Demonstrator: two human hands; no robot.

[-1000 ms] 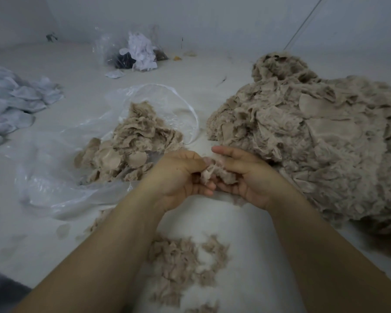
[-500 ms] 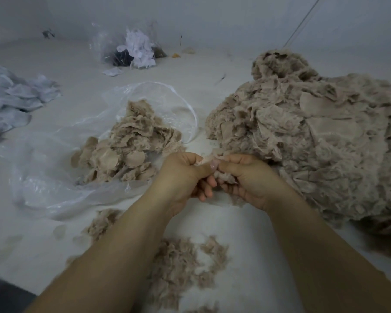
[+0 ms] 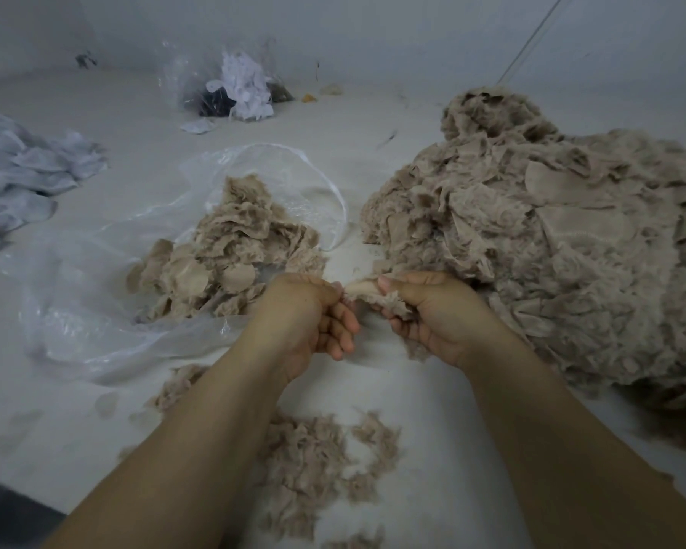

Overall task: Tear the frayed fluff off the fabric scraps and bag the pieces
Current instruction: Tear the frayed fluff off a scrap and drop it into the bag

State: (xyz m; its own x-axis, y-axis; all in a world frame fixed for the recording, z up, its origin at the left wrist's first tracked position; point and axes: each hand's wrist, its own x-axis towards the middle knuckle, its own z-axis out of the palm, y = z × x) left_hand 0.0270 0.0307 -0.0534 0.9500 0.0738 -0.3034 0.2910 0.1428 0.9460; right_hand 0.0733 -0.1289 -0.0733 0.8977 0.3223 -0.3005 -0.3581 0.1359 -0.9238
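Head view looks down on two bare forearms over a pale floor. Left hand [image 3: 309, 315] and right hand [image 3: 436, 315] each pinch one end of a beige scrap [image 3: 373, 297] stretched between them, the other fingers curled. Just beyond the left hand a clear plastic bag [image 3: 96, 318] lies open with a small heap of pieces [image 3: 234, 251] on it. A big scrap pile [image 3: 551, 239] sits beside the right hand, and torn fluff [image 3: 313, 469] lies below the wrists.
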